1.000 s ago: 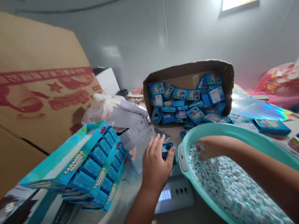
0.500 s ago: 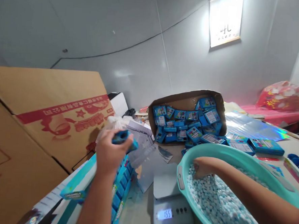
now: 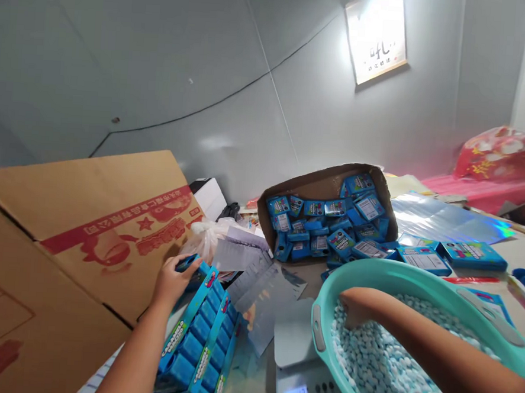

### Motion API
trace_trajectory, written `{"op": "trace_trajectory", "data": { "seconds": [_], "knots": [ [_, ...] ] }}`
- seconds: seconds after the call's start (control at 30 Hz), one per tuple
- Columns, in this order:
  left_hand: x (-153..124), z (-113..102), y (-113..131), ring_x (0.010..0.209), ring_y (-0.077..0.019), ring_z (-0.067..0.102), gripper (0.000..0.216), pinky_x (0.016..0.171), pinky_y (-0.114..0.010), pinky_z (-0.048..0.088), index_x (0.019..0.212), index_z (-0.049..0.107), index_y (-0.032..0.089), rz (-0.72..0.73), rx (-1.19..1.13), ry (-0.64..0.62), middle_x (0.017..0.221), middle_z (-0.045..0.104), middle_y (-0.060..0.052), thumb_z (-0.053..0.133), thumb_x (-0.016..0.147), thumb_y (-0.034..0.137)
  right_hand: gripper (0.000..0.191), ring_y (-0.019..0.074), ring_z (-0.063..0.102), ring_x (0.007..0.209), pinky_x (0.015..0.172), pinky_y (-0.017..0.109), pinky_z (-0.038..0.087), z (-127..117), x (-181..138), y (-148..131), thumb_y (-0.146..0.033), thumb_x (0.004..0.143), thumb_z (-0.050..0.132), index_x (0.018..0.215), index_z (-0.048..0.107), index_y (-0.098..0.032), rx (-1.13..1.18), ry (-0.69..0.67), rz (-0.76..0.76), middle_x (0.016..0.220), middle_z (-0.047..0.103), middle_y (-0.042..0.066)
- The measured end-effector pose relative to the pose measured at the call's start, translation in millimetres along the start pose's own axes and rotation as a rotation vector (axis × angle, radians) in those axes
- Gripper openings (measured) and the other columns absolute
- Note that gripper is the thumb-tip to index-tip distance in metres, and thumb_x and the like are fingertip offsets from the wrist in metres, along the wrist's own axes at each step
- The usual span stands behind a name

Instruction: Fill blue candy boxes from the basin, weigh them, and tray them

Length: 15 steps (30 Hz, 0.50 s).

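Left hand (image 3: 172, 281) is out at the far left and forward, fingers closed round a small blue box (image 3: 188, 263). The box is held just over the far end of the display tray (image 3: 200, 341), close against the big carton (image 3: 88, 209). The box's long axis seems to lie roughly across the view, its right end a little higher. Which end faces the tray is too small to tell. The tray's long axis runs away from the person, leaning slightly right, with rows of like blue packs standing side by side in it. So the held box sits crosswise to those rows, at the tray's far left corner, with the fingers on its near side. Right hand (image 3: 356, 309) is well apart, down inside the teal basin (image 3: 386, 273), knuckles up and fingertips buried among the pale candies (image 3: 368, 360). Whether it grips any I cannot tell. The left hand alone is at the box. A scale (image 3: 293, 340) stands on the bench (image 3: 523, 251) between tray and basin, its platform bare. Beyond it, a cardboard box (image 3: 321, 179) tipped on its side holds more small blue packs.
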State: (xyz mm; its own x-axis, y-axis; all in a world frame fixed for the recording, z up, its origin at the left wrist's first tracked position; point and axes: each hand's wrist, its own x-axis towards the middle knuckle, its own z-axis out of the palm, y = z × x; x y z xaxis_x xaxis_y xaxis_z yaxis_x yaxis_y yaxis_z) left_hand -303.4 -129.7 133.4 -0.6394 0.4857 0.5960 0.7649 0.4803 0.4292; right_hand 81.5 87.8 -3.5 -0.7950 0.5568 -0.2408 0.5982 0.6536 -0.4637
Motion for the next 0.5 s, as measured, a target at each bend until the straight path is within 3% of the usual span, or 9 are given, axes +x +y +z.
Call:
{"op": "trace_trajectory", "data": {
  "seconds": [0.23,0.5],
  "knots": [
    [-0.6,7.0,-8.6,0.117,-0.0303,0.06,0.061,0.112,-0.042,0.043,0.106,0.067,0.018,0.005,-0.001,-0.025,0.117,0.061,-0.012,0.061,0.068,0.066,0.041,0.0417,0.073,0.076,0.077,0.052,0.056,-0.3,-2.6,-4.0,-0.013,0.048,0.064,0.034,0.027,-0.025,-0.04,-0.018,0.007,0.038,0.032,-0.002],
    [-4.8,3.6,-14.2,0.12,-0.0346,0.058,0.068,0.111,-0.047,0.043,0.108,0.066,0.016,-0.077,0.038,0.039,0.112,0.061,-0.015,0.067,0.06,0.064,0.039,0.039,0.074,0.08,0.075,0.047,0.057,-3.3,-4.8,-4.3,-0.013,0.051,0.061,0.038,0.026,-0.024,-0.115,-0.026,-0.011,0.048,0.053,0.004]
  ]
}}
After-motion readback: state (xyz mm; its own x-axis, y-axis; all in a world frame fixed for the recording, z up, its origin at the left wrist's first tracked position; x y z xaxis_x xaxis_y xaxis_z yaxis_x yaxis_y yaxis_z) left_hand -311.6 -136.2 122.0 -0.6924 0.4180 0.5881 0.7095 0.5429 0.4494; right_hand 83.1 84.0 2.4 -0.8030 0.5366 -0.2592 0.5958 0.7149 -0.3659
